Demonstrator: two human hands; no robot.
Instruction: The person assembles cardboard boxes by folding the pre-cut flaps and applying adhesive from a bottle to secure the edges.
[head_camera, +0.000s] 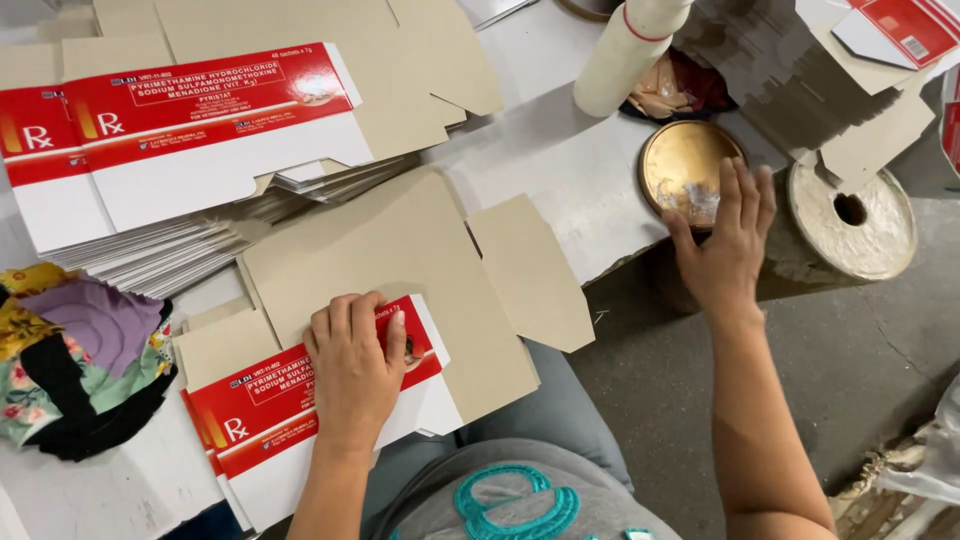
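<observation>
A flat carton blank (400, 270) is pinned to the worktop (570, 180) under the left hand (352, 365), whose grip lies spread flat, palm down, closed on nothing. The red and white printed panel (270, 410) of a blank below shows just beneath and to the left of that grip; the brown unprinted side of the top blank extends above and to the right of it, its flaps unfolded.

The right hand (728, 245) is reached out well away from the left, fingers extended over a round gold tin (685, 165) with a smear of pale paste inside; its fingertips appear to touch the tin's contents, and nothing is gripped.

No flap looks folded or stuck yet, so the blank under the left grip is judged to be at the gluing stage. A tall stack of flat blanks (190, 160) lies above the left grip, untouched, so most of the work seems left. No finished carton is seen.
</observation>
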